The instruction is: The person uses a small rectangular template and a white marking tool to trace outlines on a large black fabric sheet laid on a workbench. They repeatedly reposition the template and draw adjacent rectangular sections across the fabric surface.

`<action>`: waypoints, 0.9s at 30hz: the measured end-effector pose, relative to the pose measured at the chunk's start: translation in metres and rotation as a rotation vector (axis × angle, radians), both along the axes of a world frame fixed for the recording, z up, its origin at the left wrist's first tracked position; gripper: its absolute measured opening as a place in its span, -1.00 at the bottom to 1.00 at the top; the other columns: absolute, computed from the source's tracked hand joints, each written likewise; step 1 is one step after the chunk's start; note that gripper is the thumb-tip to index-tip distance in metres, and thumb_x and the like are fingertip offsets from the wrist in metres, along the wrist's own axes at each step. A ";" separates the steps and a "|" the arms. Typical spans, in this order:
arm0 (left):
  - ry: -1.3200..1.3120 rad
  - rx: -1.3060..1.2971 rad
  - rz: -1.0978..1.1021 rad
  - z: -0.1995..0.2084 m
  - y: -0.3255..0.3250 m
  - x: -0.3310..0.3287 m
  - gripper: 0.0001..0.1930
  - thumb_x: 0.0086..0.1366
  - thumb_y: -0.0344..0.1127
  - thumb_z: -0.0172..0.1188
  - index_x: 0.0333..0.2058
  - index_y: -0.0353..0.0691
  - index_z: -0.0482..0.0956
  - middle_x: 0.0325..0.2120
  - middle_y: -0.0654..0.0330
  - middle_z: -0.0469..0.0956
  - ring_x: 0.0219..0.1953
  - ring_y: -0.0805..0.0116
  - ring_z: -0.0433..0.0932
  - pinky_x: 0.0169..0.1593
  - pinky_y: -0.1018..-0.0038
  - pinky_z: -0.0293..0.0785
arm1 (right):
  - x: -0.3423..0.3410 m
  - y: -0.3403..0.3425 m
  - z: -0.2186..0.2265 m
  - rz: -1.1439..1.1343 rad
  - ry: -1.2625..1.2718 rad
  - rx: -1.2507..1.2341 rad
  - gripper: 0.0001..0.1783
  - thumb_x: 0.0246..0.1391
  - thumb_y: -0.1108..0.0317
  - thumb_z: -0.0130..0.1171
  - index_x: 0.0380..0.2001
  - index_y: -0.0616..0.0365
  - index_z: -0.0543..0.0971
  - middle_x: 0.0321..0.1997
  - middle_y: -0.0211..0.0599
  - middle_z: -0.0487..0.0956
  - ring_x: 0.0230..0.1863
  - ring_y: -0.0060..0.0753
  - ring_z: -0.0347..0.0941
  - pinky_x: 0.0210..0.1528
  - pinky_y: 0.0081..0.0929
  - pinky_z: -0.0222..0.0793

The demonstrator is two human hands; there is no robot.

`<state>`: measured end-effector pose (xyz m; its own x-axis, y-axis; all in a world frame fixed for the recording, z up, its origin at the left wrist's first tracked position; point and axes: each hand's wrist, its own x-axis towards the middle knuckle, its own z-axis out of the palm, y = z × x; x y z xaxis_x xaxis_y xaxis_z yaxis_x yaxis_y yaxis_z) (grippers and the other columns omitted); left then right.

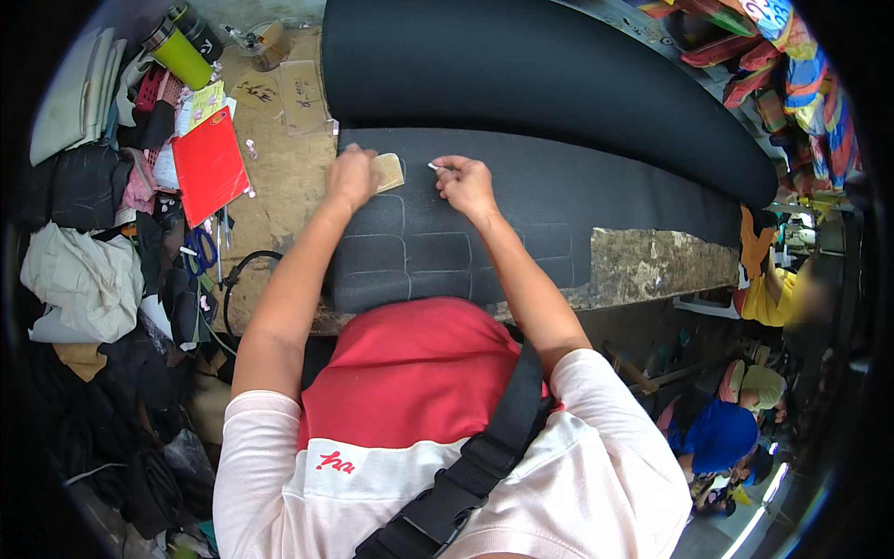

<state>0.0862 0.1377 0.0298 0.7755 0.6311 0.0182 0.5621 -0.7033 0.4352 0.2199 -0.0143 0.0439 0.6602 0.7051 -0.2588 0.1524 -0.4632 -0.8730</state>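
Observation:
Dark grey fabric (521,200) lies over the worktable, marked with pale chalk lines that form rows of pocket-like outlines. My left hand (352,175) is closed at the left edge of a small tan template (388,172) with a rounded end, which lies flat on the cloth; its fingertips are partly hidden. A short gap to the right, my right hand (466,184) pinches a small piece of white chalk (432,166) between thumb and fingers, just over the fabric.
A thick roll of black fabric (540,70) spans the table's far side. At left are a red folder (210,166), blue-handled scissors (200,250), a green tumbler (177,54) and heaped cloth (82,279). Other people, one in a yellow shirt (768,296), are at the right.

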 end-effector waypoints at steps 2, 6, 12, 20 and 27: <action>-0.181 -0.360 0.152 0.007 0.002 0.006 -0.70 0.14 -0.35 0.19 -0.18 -0.38 0.47 -0.39 0.07 0.54 -0.43 0.24 0.53 -0.31 0.37 0.50 | -0.004 -0.010 0.004 -0.134 0.083 0.044 -0.74 0.04 0.40 0.18 -0.19 0.30 0.54 -0.53 -0.42 0.51 -0.53 -0.67 0.44 -0.50 -0.71 0.38; -0.802 -1.433 0.472 0.010 -0.047 0.013 -0.83 0.23 -0.35 0.14 -0.34 -0.35 0.44 -0.59 0.25 0.46 -0.64 0.52 0.43 -0.60 0.62 0.38 | -0.022 -0.020 -0.001 -0.303 0.404 0.467 -0.61 -0.05 0.53 0.23 -0.10 0.37 0.43 -0.42 -0.36 0.52 -0.41 -0.61 0.47 -0.41 -0.66 0.44; -0.470 -0.243 0.190 -0.006 -0.121 -0.017 -0.60 0.03 -0.44 0.24 -0.10 -0.32 0.45 -0.25 0.05 0.49 -0.19 0.20 0.49 -0.10 0.29 0.41 | 0.011 -0.057 -0.019 -0.019 0.283 0.212 -0.57 -0.11 0.68 0.18 -0.08 0.33 0.44 -0.31 -0.25 0.57 -0.33 -0.60 0.49 -0.27 -0.68 0.43; -0.379 -0.008 -0.383 -0.053 -0.126 -0.012 -0.77 0.11 -0.50 0.12 -0.22 -0.24 0.58 -0.04 0.06 0.48 0.14 0.14 0.34 0.16 0.16 0.23 | 0.020 -0.059 -0.027 0.028 -0.503 0.167 -0.78 -0.05 0.48 0.17 -0.26 0.26 0.57 -0.45 -0.09 0.59 -0.47 -0.41 0.55 -0.39 -0.53 0.44; -0.360 -0.049 -0.327 -0.057 -0.129 -0.013 -0.76 0.08 -0.55 0.10 -0.23 -0.27 0.58 -0.09 0.05 0.51 0.13 0.15 0.35 0.16 0.15 0.23 | -0.001 -0.028 -0.023 0.256 -0.383 0.048 -0.82 -0.05 0.38 0.16 -0.36 0.22 0.61 -0.48 0.01 0.58 -0.44 -0.16 0.56 -0.33 -0.36 0.45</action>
